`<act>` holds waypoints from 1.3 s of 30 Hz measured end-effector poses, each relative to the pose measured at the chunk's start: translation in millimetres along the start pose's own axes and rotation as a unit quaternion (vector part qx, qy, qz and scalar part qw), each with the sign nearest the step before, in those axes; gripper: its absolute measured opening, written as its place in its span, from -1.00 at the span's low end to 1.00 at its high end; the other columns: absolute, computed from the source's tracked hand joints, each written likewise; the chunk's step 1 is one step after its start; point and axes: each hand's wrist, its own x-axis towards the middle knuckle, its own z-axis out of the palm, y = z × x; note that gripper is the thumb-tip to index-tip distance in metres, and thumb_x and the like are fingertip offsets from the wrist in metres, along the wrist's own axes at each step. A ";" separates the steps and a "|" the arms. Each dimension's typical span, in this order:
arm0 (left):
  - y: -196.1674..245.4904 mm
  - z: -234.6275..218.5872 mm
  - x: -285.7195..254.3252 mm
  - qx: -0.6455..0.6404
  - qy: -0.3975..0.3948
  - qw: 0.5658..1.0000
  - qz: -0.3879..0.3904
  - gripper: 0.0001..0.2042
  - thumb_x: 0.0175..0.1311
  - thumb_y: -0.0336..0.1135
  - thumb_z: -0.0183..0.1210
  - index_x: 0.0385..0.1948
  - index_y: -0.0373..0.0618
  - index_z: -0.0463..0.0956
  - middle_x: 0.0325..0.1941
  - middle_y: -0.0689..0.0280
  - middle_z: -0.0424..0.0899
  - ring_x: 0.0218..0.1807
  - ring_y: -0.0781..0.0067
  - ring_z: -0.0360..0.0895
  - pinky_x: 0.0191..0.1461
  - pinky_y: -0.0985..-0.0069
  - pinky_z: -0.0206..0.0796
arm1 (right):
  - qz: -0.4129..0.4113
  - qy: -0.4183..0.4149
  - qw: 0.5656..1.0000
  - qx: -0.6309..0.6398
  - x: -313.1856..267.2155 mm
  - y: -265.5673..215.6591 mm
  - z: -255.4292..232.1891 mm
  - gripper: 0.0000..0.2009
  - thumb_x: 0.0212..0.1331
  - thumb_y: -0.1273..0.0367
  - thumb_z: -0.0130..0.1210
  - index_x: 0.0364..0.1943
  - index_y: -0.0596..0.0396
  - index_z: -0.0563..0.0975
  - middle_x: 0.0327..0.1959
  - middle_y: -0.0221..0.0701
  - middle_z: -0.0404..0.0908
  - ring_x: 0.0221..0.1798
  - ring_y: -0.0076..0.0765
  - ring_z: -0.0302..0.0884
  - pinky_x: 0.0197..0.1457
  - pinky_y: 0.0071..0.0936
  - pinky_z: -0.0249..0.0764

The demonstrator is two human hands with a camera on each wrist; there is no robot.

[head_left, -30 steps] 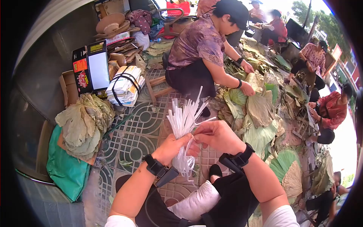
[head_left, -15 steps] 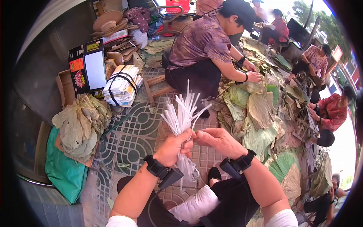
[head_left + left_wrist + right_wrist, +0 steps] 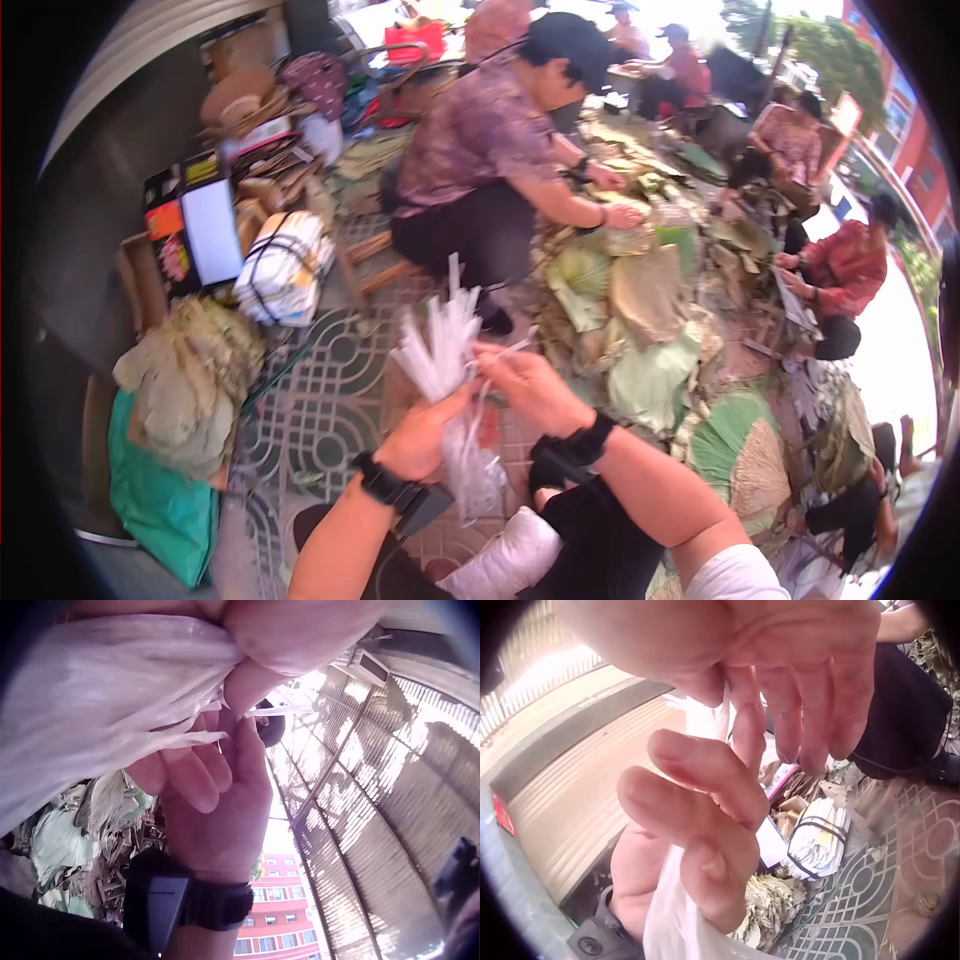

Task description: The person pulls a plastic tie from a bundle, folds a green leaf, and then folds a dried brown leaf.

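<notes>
The left grip [image 3: 425, 435] is curled round the middle of a bundle of white strips [image 3: 438, 350]. The bundle's loose ends fan out above that grip, and its crumpled tail hangs below it, over the patterned paving [image 3: 340, 395]. The right grip [image 3: 540, 390] is beside the upper part of the bundle, just above and to the right of the left grip, its thumb and forefinger pinching a thin white strand [image 3: 277, 711]. Its other fingers hang loosely below the pinch in the right wrist view (the head view is rather blurred here, so the exact path of the strand is hard to tell).

Well apart from the left grip, on its left side, a pile of dried leaves [image 3: 190, 390] lies against a green sheet [image 3: 165, 500]. Above that pile is a strapped stack of papers [image 3: 285, 270], beside a black box [image 3: 170, 240]. Beyond both grips, a person in a patterned shirt [image 3: 480, 140] bends with both hands over more leaves [image 3: 650, 295], which spread to the right of the right grip. A wooden stool [image 3: 375, 270] is between the papers and that person.
</notes>
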 end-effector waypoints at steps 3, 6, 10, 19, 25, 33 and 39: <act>-0.1 3.5 -3.6 0.038 0.012 0.999 0.000 -0.74 0.33 -0.11 -0.01 -0.14 -0.08 0.43 -0.40 0.30 0.55 -0.39 0.35 0.55 -0.28 0.38 0.42 | 0.027 0.008 0.995 -0.101 3.6 8.1 -5.7 -0.62 0.33 0.18 -0.08 -0.16 0.26 0.55 -0.34 -0.37 0.63 -0.28 -0.58 0.49 -0.12 -0.49 0.44; -6.5 7.1 0.0 0.021 0.015 1.000 -0.013 -0.79 0.28 -0.08 0.04 -0.23 0.03 0.42 -0.58 0.45 0.37 -0.62 0.57 0.30 -0.57 0.61 0.13 | 0.006 -0.026 0.992 -0.124 -10.7 -18.3 3.9 -0.54 0.32 0.16 -0.20 -0.43 0.33 0.52 -0.53 -0.14 0.56 -0.44 -0.16 0.54 -0.25 -0.25 0.42; 2.2 25.2 -9.2 0.079 0.009 0.991 -0.109 -0.69 0.41 -0.03 -0.16 -0.48 -0.01 0.29 -0.72 0.54 0.09 -0.72 0.67 0.02 -0.64 0.72 -0.09 | -0.074 -0.004 0.994 -0.077 -7.8 -1.6 2.2 -0.53 0.35 0.13 -0.23 -0.39 0.32 0.50 -0.58 -0.26 0.51 -0.52 -0.38 0.44 -0.37 -0.37 0.36; 6.0 80.7 -22.9 0.027 0.174 0.980 -0.089 -0.72 0.41 -0.08 -0.12 -0.31 -0.09 0.41 -0.71 0.55 0.20 -0.72 0.71 0.10 -0.67 0.74 -0.05 | -0.007 -0.204 0.971 0.120 -26.0 3.1 10.8 -0.64 0.06 0.17 0.24 -0.37 0.25 0.47 -0.56 -0.39 0.48 -0.52 -0.58 0.42 -0.45 -0.62 0.41; -41.6 6.1 18.9 0.150 0.084 0.984 -0.050 -0.76 0.34 -0.10 -0.05 -0.23 -0.07 0.39 -0.63 0.47 0.35 -0.69 0.66 0.20 -0.66 0.70 0.00 | 0.111 -0.161 0.964 0.178 -25.1 -0.4 25.0 -0.75 0.05 0.26 0.24 -0.40 0.17 0.48 -0.71 -0.56 0.35 -0.68 -0.64 0.31 -0.61 -0.63 0.25; -8.5 15.5 -10.5 0.115 0.115 0.985 0.056 -0.86 0.25 -0.23 0.00 -0.30 -0.05 0.35 -0.57 0.44 0.35 -0.62 0.59 0.31 -0.65 0.64 0.07 | 0.156 -0.097 0.973 0.138 -7.1 -21.6 43.6 -0.72 0.26 0.20 0.01 -0.26 0.18 0.48 -0.56 -0.44 0.47 -0.69 -0.61 0.34 -0.70 -0.63 0.32; 1.1 14.5 -21.6 0.131 -0.027 0.990 0.035 -0.90 0.25 -0.35 0.03 -0.36 -0.17 0.44 -0.50 0.38 0.46 -0.44 0.52 0.41 -0.26 0.53 0.29 | 0.079 -0.018 0.975 0.206 3.3 -35.8 32.7 -0.69 0.34 0.18 -0.14 -0.23 0.18 0.45 -0.50 -0.39 0.57 -0.33 -0.38 0.59 -0.28 -0.42 0.55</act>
